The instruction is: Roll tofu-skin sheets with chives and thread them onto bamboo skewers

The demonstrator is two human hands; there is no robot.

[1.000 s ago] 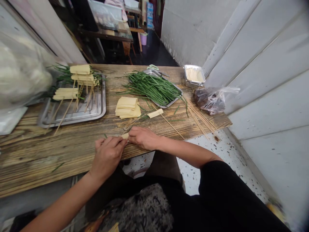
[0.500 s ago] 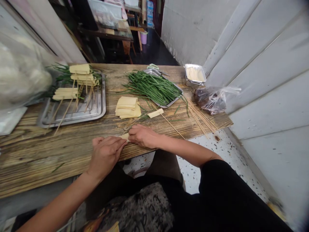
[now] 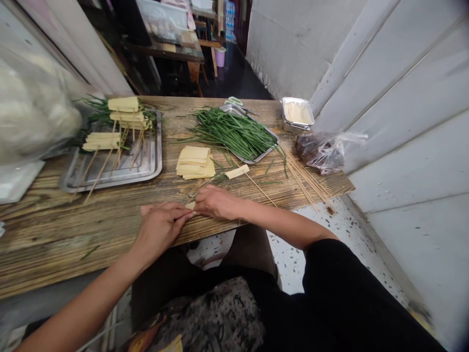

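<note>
Both hands meet at the near edge of the wooden table [image 3: 73, 230]. My left hand [image 3: 161, 227] and my right hand [image 3: 216, 201] press their fingers together on a small pale yellow tofu-skin roll [image 3: 190, 206] lying on the wood. Thin green chive stems [image 3: 208, 182] run from the roll toward the back. A finished roll on a bamboo skewer [image 3: 238, 171] lies just beyond my right hand. A stack of flat tofu-skin sheets [image 3: 194, 162] sits behind the hands.
A metal tray [image 3: 146, 164] at the left holds several skewered rolls [image 3: 122, 117]. Another tray carries a heap of chives [image 3: 234, 131]. Loose bamboo skewers [image 3: 304, 178], a plastic bag [image 3: 322, 151] and a small metal tin [image 3: 296, 113] lie at the right. Green scissors [image 3: 234, 101] rest at the back.
Both hands stay on the roll and have shifted slightly away from me along the table edge; the fingers keep working it. Nothing else on the table has moved.
</note>
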